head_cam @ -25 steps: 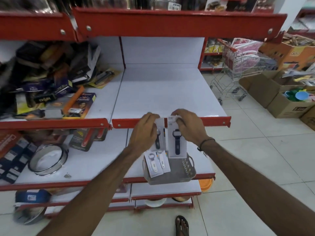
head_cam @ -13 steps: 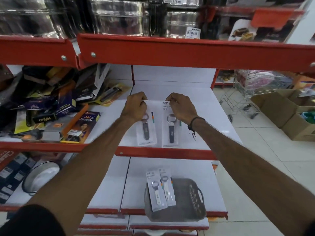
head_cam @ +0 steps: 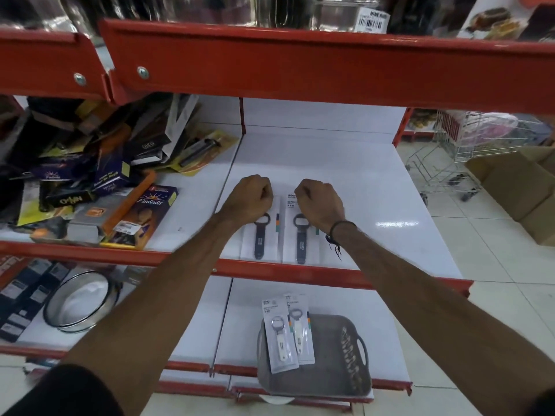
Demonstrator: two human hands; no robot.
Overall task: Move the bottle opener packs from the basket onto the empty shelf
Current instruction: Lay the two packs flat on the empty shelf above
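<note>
Two bottle opener packs with dark handles lie flat, side by side, near the front edge of the white shelf point(head_cam: 375, 190). My left hand point(head_cam: 249, 199) is curled over the top of the left pack point(head_cam: 259, 240). My right hand point(head_cam: 321, 204) grips the top of the right pack point(head_cam: 301, 243). One level below stands the grey basket point(head_cam: 357, 352). Two more packs with white openers point(head_cam: 280, 340) point(head_cam: 300, 334) lean against its left rim.
The shelf bay to the left holds a heap of boxes and carded goods point(head_cam: 105, 187). A round metal sieve point(head_cam: 81, 301) sits on the lower left shelf. The red upper shelf edge point(head_cam: 300, 64) overhangs. A wire trolley point(head_cam: 468, 145) and cardboard boxes point(head_cam: 516, 187) stand on the floor at right.
Both hands lifted the two dark packs from the basket up to the white shelf and laid them flat near its front edge. My view moved closer and upward.
</note>
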